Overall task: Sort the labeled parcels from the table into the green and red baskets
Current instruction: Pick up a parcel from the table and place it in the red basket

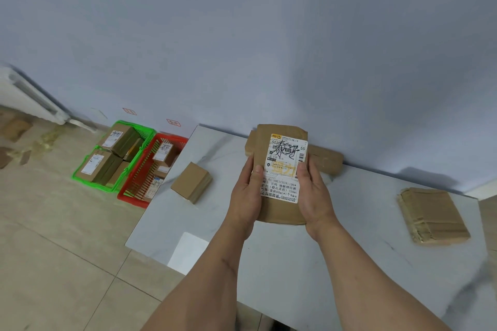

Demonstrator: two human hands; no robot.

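I hold a flat brown parcel [281,142] with a white shipping label facing me, raised above the white marble table [269,263]. My left hand [246,193] grips its left edge, thumb on the label. My right hand [313,193] grips its right edge, thumb on the label too. On the floor left of the table stand the green basket [118,123] and, next to it, the red basket [134,188], each with several labeled boxes inside.
A small brown box [191,181] sits near the table's left edge. A flat brown parcel [433,215] lies at the right. More brown parcels [326,160] lie against the wall behind the held one. A radiator [27,97] stands far left.
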